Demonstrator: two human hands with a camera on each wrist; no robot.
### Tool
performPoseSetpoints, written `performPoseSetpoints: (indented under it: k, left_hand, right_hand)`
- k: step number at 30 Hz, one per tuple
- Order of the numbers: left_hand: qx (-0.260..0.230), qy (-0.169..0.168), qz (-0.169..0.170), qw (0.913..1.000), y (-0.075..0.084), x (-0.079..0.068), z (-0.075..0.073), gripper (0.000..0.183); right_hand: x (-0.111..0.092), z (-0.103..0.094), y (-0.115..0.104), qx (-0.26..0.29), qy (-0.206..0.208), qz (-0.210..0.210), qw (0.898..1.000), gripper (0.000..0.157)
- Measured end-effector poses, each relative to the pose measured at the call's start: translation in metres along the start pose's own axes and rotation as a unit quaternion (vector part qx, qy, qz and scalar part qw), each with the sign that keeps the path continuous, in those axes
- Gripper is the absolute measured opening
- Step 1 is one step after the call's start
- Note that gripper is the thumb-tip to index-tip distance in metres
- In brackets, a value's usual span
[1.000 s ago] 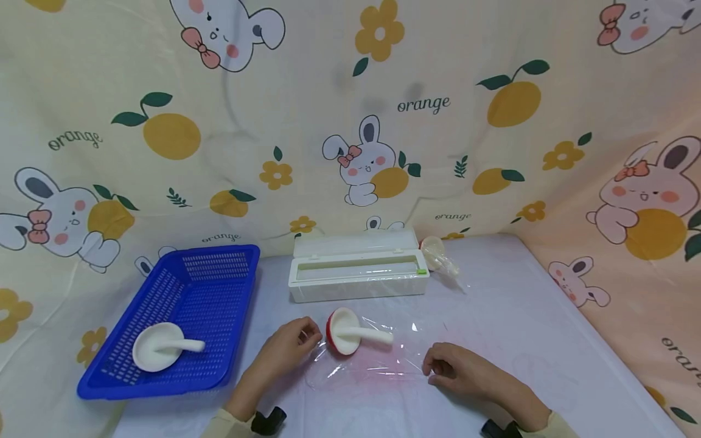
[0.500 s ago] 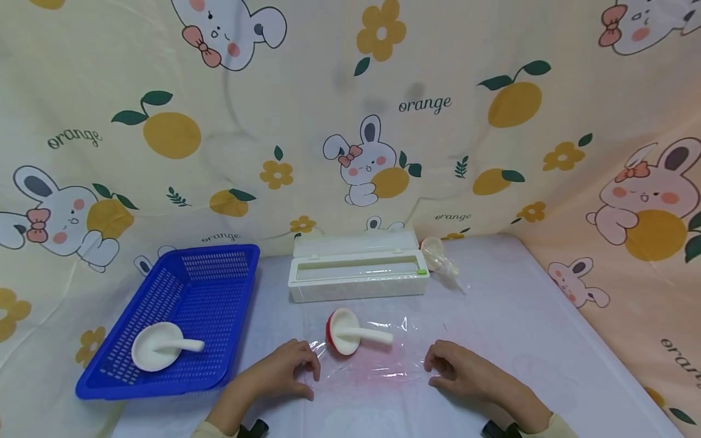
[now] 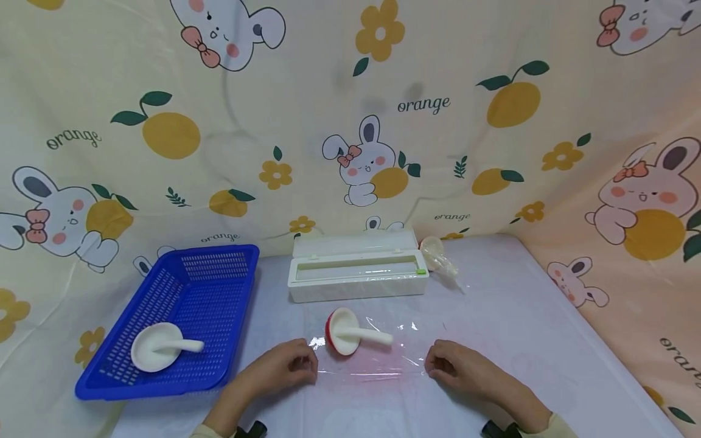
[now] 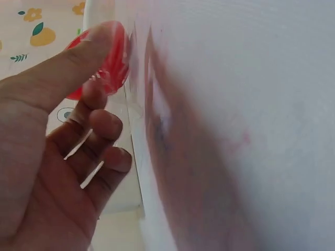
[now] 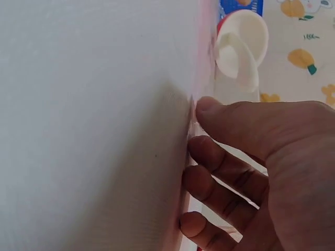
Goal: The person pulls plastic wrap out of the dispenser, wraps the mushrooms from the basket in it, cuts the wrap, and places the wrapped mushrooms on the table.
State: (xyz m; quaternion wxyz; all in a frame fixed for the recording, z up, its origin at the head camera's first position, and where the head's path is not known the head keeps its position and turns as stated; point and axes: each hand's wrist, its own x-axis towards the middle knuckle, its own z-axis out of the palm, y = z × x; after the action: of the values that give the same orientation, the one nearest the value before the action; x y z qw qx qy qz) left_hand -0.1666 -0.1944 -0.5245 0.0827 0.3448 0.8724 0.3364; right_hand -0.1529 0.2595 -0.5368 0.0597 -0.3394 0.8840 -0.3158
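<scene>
A toy mushroom (image 3: 344, 332) with a red cap, white underside and white stem lies on a sheet of cling film (image 3: 378, 364) in the head view. My left hand (image 3: 286, 367) pinches the film's near left corner between thumb and index finger. At the near right corner, my right hand (image 3: 459, 368) pinches the film, its other fingers loosely curled in the right wrist view. The film's near edge runs straight between both hands. Behind the left thumb, the red cap (image 4: 116, 63) shows through the film in the left wrist view.
A blue basket (image 3: 241, 316) at left holds another mushroom (image 3: 156, 347), white side up. Behind the film stands a white cling film dispenser (image 3: 358, 291), lid raised. Next to it lies a film-wrapped mushroom (image 3: 435, 255). A patterned cloth (image 3: 306, 91) hangs behind the table.
My left hand has come nearer along the film's left side, spread its thumb, then pinched the corner. The film's near edge is now straighter. My right hand stays nearly in place.
</scene>
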Motion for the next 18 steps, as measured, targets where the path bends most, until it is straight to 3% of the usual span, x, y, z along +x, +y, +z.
performPoseSetpoints:
  k: [3, 10, 18]
  left_hand:
    - [-0.007, 0.028, -0.003, 0.9996, -0.001, 0.001, -0.001, 0.017]
    - [-0.021, 0.116, 0.044, 0.9921, -0.002, 0.008, -0.002, 0.014]
    - [-0.069, 0.163, -0.007, 0.9841, 0.0, 0.019, 0.0, 0.015]
  right_hand:
    - [-0.001, 0.0, 0.0, -0.013, 0.019, -0.005, 1.0, 0.015]
    - [0.0, -0.001, -0.002, -0.012, 0.051, -0.016, 0.998, 0.017]
    - [0.006, -0.006, -0.004, -0.003, 0.062, -0.008, 0.998, 0.017]
